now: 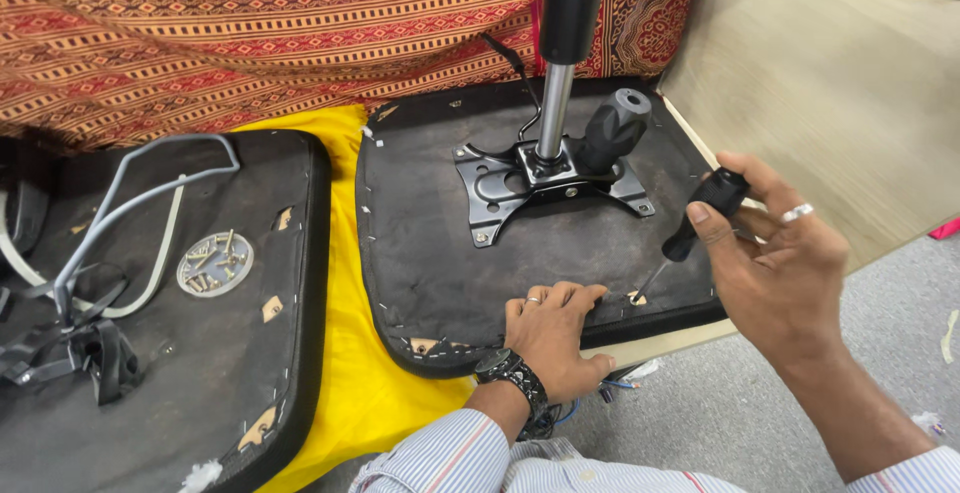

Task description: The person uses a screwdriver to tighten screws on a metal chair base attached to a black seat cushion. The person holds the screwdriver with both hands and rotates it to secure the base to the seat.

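My right hand grips a black-handled screwdriver, its thin shaft angled down with the tip at a hole near the front edge of an upturned black chair seat. My left hand, with a ring and a dark wristwatch, presses flat on that front edge just left of the tip. A black metal bracket with a chrome gas-lift column and a black lever knob is mounted in the middle of the seat.
A second upturned black seat pad lies to the left, carrying a round lid of screws and a grey armrest frame. Yellow cloth lies between the pads. A patterned red fabric hangs behind, and a beige board stands at the right.
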